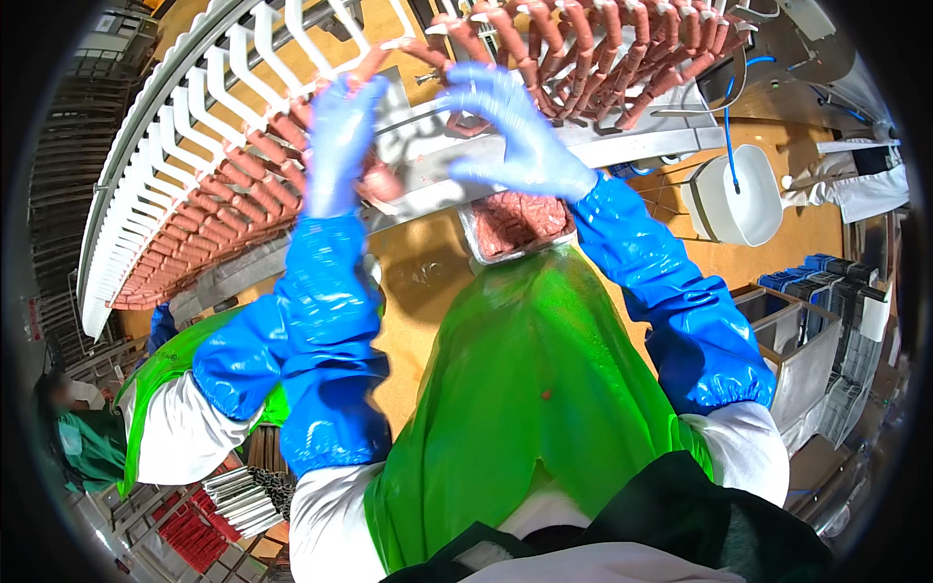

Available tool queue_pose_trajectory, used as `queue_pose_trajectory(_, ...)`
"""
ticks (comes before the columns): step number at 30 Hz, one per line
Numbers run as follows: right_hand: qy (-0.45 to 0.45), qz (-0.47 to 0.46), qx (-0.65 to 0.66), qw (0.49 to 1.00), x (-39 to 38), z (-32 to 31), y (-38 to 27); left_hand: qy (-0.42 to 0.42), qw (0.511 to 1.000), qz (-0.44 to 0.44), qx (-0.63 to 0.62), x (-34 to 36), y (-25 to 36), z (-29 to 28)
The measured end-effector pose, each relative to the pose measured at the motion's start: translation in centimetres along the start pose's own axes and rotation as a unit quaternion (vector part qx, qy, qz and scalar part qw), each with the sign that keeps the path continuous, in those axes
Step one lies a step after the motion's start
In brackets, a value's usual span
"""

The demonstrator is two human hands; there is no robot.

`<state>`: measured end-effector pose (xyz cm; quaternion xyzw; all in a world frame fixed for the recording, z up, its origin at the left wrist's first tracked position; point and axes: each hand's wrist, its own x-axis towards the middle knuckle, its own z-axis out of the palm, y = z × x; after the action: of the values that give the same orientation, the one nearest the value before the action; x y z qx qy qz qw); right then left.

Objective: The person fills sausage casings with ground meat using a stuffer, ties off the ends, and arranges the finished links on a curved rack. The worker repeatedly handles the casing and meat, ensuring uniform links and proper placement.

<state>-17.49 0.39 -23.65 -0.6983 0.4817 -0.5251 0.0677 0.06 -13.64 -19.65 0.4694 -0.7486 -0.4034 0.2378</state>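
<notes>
Pale blue gloves cover both of your hands in the head view. Your left hand (340, 146) is raised, its fingers folded in at the near end of a reddish-brown sausage link (369, 64) with a whitish tip. They overlap the link, but blur hides the fingertips, so you cannot tell from here whether they grip it or only brush it. Your right hand (520, 131) is spread wide, thumb well apart from the fingers, with nothing clearly held between them.

The relation that counts: the link lies ahead of your left fingertips, its long axis slanting away from you and to the right, toward the looped reddish-brown sausage strand (578, 58) that hangs ahead of your right hand. Your left hand is plainly nearer the link; your right fingers point left, nearer the strand's closest loops, and contact there cannot be made out.

To your left, curved ranks of white angled hooks (228, 102) carry more hanging brown sausages (248, 180). Just below your left hand, a rounded pink meat piece (381, 182) sits by the long pale metal ledge (603, 148). Nearer your green apron (525, 389) stands a white-rimmed tray (470, 233) of coarse pink ground meat (520, 222). Off to the right is a white plastic bucket (709, 204) with a thin blue hose (729, 126) reaching into it. A co-worker's shiny blue sleeve (238, 360) shows beside your left arm.
</notes>
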Motion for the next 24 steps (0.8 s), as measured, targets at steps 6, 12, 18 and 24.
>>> queue_pose_trajectory(6,-0.213,0.153,0.291,0.920,7.4,0.9,-1.0,-0.282,0.899,0.242,0.233,-2.2,8.9,-5.2)
queue_pose_trajectory(12,-0.369,0.250,0.312,0.839,2.8,-2.6,-0.1,-0.133,0.806,0.445,0.367,-3.9,8.0,-5.1)
queue_pose_trajectory(18,-0.410,0.117,0.027,0.904,0.2,-5.8,-1.4,-0.643,0.752,-0.138,0.047,-2.7,1.0,-1.7)
queue_pose_trajectory(24,-0.317,0.368,0.235,0.842,-0.5,-6.3,-2.0,-0.005,0.996,0.070,-0.058,8.3,-11.6,3.8)
